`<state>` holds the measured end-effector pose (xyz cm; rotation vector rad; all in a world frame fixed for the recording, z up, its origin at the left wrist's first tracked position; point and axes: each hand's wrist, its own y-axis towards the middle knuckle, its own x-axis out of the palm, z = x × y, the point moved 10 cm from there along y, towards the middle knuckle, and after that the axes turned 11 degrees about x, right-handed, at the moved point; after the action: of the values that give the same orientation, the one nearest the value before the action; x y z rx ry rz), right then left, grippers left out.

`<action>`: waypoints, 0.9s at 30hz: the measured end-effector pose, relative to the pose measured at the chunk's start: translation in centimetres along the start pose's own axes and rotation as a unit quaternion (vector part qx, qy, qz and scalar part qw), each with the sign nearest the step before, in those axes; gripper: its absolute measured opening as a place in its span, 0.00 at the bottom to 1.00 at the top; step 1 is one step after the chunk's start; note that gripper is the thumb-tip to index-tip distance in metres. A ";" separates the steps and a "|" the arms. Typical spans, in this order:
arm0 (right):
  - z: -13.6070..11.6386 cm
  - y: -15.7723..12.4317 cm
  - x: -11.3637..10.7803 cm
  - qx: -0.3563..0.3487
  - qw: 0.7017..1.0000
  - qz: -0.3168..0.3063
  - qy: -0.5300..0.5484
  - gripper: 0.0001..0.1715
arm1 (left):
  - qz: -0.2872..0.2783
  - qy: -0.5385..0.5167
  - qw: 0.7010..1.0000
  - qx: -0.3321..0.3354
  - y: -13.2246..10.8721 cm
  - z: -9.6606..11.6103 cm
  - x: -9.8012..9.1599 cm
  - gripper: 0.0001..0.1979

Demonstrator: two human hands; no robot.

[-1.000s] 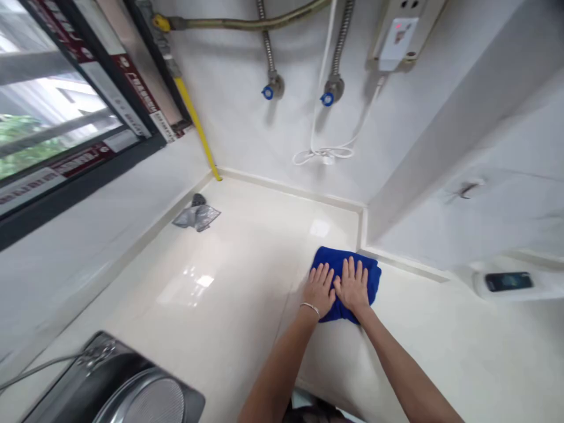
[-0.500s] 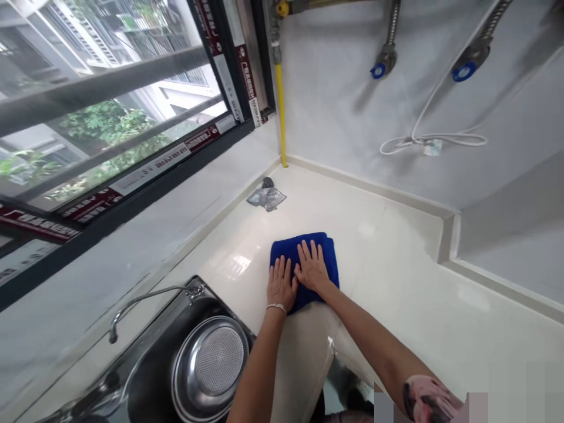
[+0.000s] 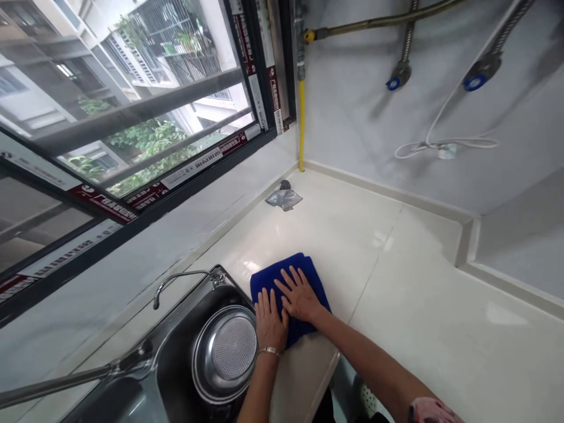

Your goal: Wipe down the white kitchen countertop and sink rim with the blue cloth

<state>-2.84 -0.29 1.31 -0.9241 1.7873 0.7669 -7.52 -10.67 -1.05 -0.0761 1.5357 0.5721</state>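
Note:
A folded dark blue cloth [image 3: 269, 275] lies flat on the cream countertop [image 3: 414, 294], close to the sink's right corner. My left hand [image 3: 270, 323] rests palm down on its lower left part, fingers extended, with a bracelet at the wrist. Beside it, my right hand [image 3: 300, 296] presses flat on the middle of the cloth with its fingers spread. The thumbs are close together. Both palms hide part of the cloth.
Left of my hands is a sink [image 3: 176, 352] holding a metal strainer bowl [image 3: 233, 348], with a thin faucet [image 3: 176, 276]. A crumpled plastic bag [image 3: 284, 198] lies near the back corner by a yellow pipe [image 3: 301, 126]. A window is at the left.
Both hands and the cloth have moved toward the sink and the counter's near edge, and the cloth has turned slightly. The camera view has shifted to the left.

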 end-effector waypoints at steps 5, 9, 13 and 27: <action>0.1 -6.9 -0.9 -0.011 1.000 0.009 0.021 0.37 | 0.025 0.034 0.999 0.032 -4.3 4.5 -1.5 0.40; 3.1 -12.5 -2.4 0.016 0.999 0.015 0.044 0.36 | 0.045 0.038 0.994 0.088 -6.1 10.4 -1.9 0.43; 8.2 -18.2 -4.6 0.059 0.997 0.032 0.048 0.39 | 0.045 0.021 0.987 0.155 -6.7 18.0 -1.4 0.46; 21.9 -29.1 -9.4 0.283 0.946 0.153 -0.035 0.42 | -0.059 -0.066 0.914 0.396 -1.8 33.4 0.9 0.41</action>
<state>34.35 4.94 -0.63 -0.2394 1.9589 0.4196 23.74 1.27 -0.47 0.4802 1.5161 -0.1696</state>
